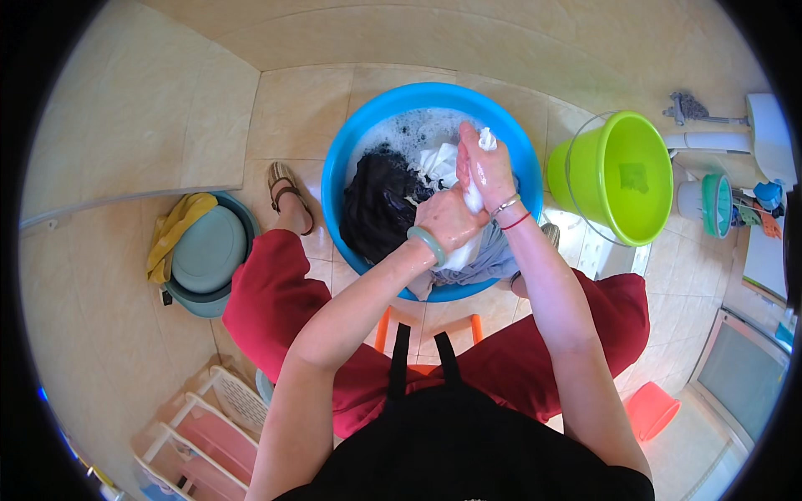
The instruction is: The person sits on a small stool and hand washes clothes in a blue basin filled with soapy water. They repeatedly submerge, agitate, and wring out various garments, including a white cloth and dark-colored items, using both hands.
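Note:
Over a round blue tub (pixel 332 188) my two hands grip a wet white cloth (pixel 473 199). My left hand (pixel 451 219), with a pale green bangle at its wrist, is closed on the lower part. Just above and to the right, my right hand (pixel 489 169) is closed round the upper part, and a white tip pokes out by its thumb. More of the cloth hangs down below the left hand. In the tub's soapy water (pixel 401 127) lie dark garments (pixel 374 200) at the left, white fabric (pixel 439 160) in the middle and a grey-blue cloth (pixel 494 257) near the front.
A lime-green bucket (pixel 576 171) with a wire handle stands right of the tub. At the left, a yellow cloth (pixel 180 230) drapes over stacked grey-green basins (pixel 209 246). An orange stool (pixel 476 327) is under me. A white rack (pixel 196 434) and a coral bucket (pixel 652 411) stand nearer.

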`<state>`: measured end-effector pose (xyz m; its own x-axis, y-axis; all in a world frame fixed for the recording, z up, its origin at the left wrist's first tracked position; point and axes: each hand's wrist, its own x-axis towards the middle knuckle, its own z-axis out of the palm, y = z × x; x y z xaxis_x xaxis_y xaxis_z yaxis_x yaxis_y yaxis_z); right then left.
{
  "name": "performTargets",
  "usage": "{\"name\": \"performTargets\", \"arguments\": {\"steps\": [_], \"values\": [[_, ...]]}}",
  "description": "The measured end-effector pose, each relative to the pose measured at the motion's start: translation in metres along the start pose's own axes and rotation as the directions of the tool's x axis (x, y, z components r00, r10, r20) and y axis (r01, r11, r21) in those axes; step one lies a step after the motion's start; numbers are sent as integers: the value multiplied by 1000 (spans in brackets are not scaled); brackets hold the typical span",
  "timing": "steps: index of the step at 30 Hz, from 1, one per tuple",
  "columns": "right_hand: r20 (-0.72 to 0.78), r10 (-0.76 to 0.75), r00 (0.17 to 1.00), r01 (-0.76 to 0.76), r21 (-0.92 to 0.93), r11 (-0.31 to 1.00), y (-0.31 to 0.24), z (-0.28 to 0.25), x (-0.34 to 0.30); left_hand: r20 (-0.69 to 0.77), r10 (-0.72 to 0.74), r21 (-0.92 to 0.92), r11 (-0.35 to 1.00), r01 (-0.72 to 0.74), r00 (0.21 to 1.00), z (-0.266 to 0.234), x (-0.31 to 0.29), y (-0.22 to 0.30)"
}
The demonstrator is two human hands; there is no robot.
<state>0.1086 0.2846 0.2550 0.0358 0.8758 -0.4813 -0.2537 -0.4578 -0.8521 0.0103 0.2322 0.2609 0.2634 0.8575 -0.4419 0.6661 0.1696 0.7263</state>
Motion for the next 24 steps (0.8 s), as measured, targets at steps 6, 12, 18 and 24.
{"name": "performTargets", "arguments": {"steps": [6,12,18,24], "values": [[7,65,998,-64,-82,995,13,-14,10,-16,-80,-28,996,80,997,14,6,-7],[264,-389,882,442,-182,878,-12,-36,-19,238,-98,-929,268,256,966,11,17,-23],[296,-668,683,728,-345,592,-9,-43,-64,162,-21,-895,-423,138,987,5,27,-2],[-273,-394,878,477,418,773,11,-2,-71,-263,-252,-961,-14,-275,931,12,13,42]]}}
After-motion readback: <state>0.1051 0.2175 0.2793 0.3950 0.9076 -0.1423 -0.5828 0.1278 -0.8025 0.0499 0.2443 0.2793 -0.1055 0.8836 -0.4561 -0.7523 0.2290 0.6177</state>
